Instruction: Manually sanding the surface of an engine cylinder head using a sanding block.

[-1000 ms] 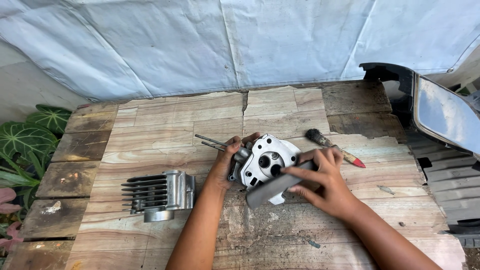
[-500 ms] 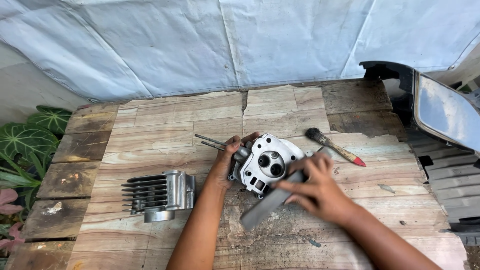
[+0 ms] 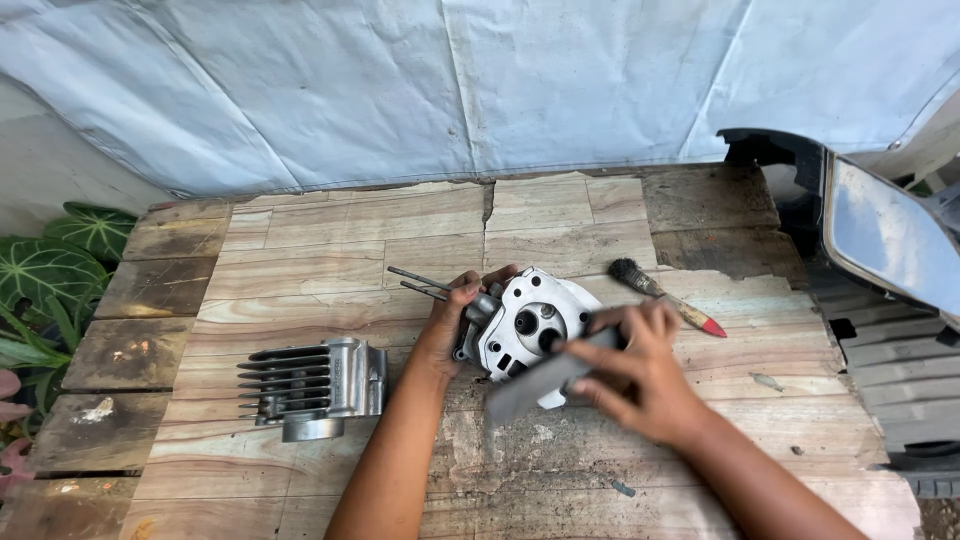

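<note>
Two hands are busy on one engine part in the middle of the wooden table. The left hand is closed around the left side of the cylinder head and presses it down on the boards. The right hand is wrapped around a flat grey bar, maybe a file or a stone, I cannot tell which, because it is blurred. The bar lies across the near face of the head, touching it.

I think the main danger is a slip. If the bar jumps off the edge of the head, it can hit the left fingers, which sit just beside the rubbed face. The head rests only on rough, cracked boards with no clamp, so a hard push could turn it or let it slide. A tilted bar could also cut the flat face unevenly. Two thin studs stick out to the far left, near the left thumb.

A finned cylinder lies to the left, well apart, and a brush lies far right of the head, near the right hand. A mirror stands at the right edge.
</note>
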